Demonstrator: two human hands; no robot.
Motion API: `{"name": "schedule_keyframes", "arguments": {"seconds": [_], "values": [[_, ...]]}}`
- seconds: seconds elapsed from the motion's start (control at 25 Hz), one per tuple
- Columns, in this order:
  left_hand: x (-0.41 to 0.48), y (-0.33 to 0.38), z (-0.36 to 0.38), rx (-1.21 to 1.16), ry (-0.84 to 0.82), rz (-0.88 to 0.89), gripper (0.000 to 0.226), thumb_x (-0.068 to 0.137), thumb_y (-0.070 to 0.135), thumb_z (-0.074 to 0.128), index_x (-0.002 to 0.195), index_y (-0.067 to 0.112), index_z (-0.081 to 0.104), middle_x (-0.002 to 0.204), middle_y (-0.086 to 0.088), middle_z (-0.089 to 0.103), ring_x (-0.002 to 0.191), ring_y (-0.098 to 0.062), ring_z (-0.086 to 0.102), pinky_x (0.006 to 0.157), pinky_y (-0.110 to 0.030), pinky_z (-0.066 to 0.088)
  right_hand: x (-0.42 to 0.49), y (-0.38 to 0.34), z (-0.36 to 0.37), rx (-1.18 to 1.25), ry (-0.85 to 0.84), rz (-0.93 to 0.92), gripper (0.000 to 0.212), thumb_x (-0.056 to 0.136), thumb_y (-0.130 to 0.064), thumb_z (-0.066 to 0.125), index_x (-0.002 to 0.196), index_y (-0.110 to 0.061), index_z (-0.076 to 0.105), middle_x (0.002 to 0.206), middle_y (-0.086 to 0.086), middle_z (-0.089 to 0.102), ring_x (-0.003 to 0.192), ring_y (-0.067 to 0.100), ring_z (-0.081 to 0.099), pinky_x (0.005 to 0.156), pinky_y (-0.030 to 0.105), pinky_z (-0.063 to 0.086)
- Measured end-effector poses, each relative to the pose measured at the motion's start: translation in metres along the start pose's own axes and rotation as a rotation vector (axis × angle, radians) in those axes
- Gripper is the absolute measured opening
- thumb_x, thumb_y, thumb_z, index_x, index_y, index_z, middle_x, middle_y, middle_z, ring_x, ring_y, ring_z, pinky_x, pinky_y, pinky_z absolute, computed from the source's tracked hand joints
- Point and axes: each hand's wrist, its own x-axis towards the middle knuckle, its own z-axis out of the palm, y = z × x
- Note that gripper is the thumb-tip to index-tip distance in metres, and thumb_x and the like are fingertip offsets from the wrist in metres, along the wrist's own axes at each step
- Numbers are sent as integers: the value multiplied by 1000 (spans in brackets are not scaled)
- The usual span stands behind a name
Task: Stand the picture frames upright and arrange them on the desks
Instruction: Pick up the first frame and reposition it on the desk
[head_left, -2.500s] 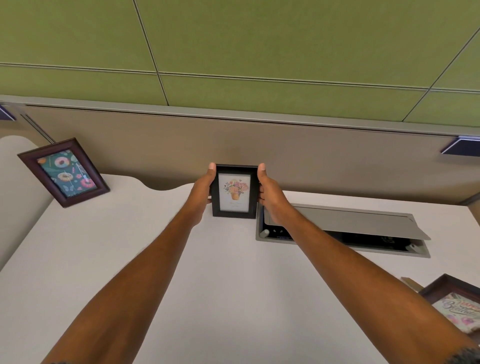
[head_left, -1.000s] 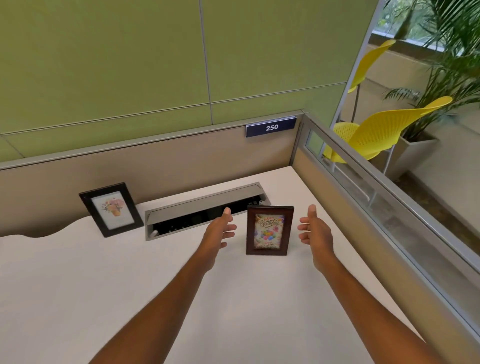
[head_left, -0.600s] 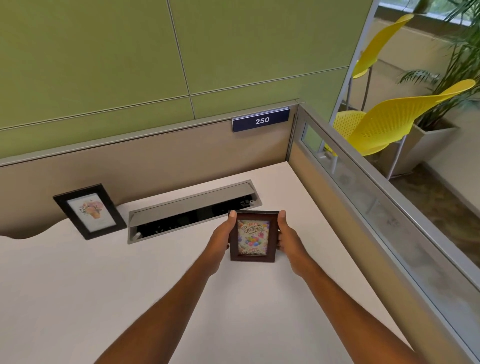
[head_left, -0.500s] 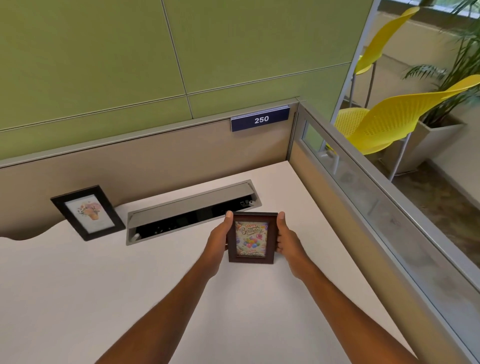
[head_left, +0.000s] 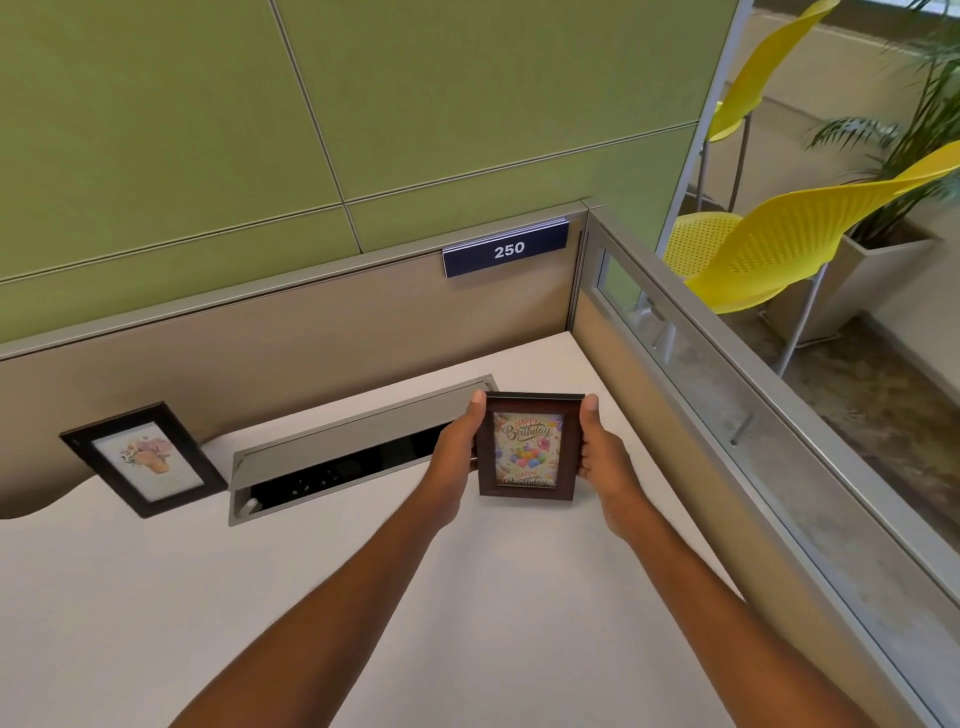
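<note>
A dark brown frame with a "Happy Birthday" picture (head_left: 527, 449) is upright over the white desk (head_left: 156, 597), near its back right corner. My left hand (head_left: 456, 454) grips its left edge and my right hand (head_left: 602, 452) grips its right edge, thumbs on the front. I cannot tell whether its foot touches the desk. A black frame with a flower picture (head_left: 145, 460) stands upright and apart at the back left, leaning toward the beige partition.
An open grey cable tray (head_left: 332, 457) is set into the desk between the two frames, just left of my left hand. A beige partition with a "250" sign (head_left: 505, 250) backs the desk; a glass-topped side panel (head_left: 727, 431) bounds the right. Yellow chairs (head_left: 779, 244) stand beyond.
After setting the black frame upright, both hands moved right, closed on the sides of the brown birthday frame and have carried it a little farther back toward the corner.
</note>
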Motion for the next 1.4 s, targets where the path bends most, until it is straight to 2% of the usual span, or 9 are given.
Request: {"name": "schedule_keyframes", "arguments": {"seconds": [0.12, 0.24, 0.36, 0.44, 0.6, 0.68, 0.88, 1.12, 1.4], "values": [[27, 24, 20, -9, -17, 9, 60, 105, 73, 37, 117, 31, 78, 113, 4, 84, 109, -15, 77, 94, -33, 55, 29, -23, -13, 29, 56, -48, 62, 95, -81, 39, 97, -34, 78, 104, -5, 83, 97, 13, 79, 86, 31, 60], [59, 45, 35, -11, -31, -3, 61, 100, 80, 39, 112, 35, 79, 112, 4, 84, 112, -20, 76, 109, -44, 53, 60, -47, -23, 51, 86, -79, 61, 97, -78, 39, 103, -31, 77, 105, -2, 83, 88, 7, 80, 68, 21, 58], [93, 62, 47, -15, -50, 7, 58, 102, 77, 38, 108, 33, 76, 110, 4, 81, 105, -17, 74, 104, -41, 54, 92, -64, -28, 72, 95, -98, 55, 100, -75, 37, 99, -35, 74, 95, -10, 81, 79, 0, 79, 60, 14, 56], [121, 70, 54, -14, -41, 25, 58, 104, 75, 37, 112, 31, 74, 115, 1, 79, 104, -17, 74, 110, -44, 53, 113, -71, -29, 91, 87, -105, 50, 103, -72, 35, 99, -38, 72, 88, -16, 80, 76, -4, 78, 57, 10, 55], [167, 74, 54, -19, -43, 17, 72, 102, 78, 34, 129, 23, 72, 127, -5, 78, 113, -21, 74, 113, -46, 52, 149, -76, -27, 106, 74, -111, 47, 105, -67, 35, 106, -37, 71, 83, -17, 82, 78, -1, 79, 57, 11, 56], [185, 74, 52, -16, -45, 17, 74, 101, 80, 34, 130, 24, 72, 127, -5, 79, 115, -23, 75, 111, -46, 53, 165, -76, -24, 105, 82, -122, 47, 105, -68, 37, 109, -36, 71, 86, -15, 82, 79, 0, 79, 58, 12, 57], [211, 75, 47, -11, -55, 29, 74, 102, 78, 32, 132, 23, 72, 127, -5, 78, 112, -20, 75, 91, -35, 55, 190, -73, -17, 93, 98, -108, 48, 103, -69, 38, 101, -36, 72, 84, -14, 82, 77, 2, 80, 56, 13, 57], [222, 69, 45, 26, -94, 49, 76, 103, 79, 29, 135, 25, 72, 128, -3, 79, 116, -20, 75, 97, -37, 54, 201, -67, -16, 87, 114, -86, 50, 103, -72, 36, 99, -37, 72, 88, -14, 80, 77, 1, 79, 57, 14, 57], [214, 71, 44, 20, -120, 51, 54, 108, 70, 29, 112, 33, 70, 108, 9, 76, 102, -11, 73, 108, -40, 49, 193, -70, -14, 29, 85, -113, 52, 103, -73, 33, 100, -39, 72, 86, -17, 81, 79, 0, 79, 64, 16, 58]]}}
